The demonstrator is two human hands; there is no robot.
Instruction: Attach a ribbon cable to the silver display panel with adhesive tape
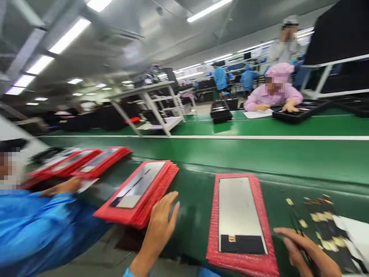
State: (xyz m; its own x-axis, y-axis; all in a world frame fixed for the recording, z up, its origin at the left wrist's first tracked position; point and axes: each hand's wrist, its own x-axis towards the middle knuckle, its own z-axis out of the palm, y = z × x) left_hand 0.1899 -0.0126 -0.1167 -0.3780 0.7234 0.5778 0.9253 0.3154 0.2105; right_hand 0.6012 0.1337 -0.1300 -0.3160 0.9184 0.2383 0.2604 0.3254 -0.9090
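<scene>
My left hand (162,225) has its fingers stretched out beside the right edge of a stack of red bubble-wrap sheets (168,188). Whether it touches the stack I cannot tell. A flat screen panel (141,184), grey with a dark strip, rests on that stack. My right hand (313,252) is closed round dark, slim tweezers (294,217), which are partly hidden and blurred. Between my hands another panel (239,207) lies on red bubble wrap (213,231); its lower end is black with a small gold-coloured patch (232,238).
Small yellowish and dark pieces (327,223) lie at the right beside a white sheet (353,234). At the left, a co-worker's blue sleeve (34,227) reaches towards more red-wrapped panels (99,159). Across the green bench (196,150), a person in pink (273,92) handles a black tray (300,111).
</scene>
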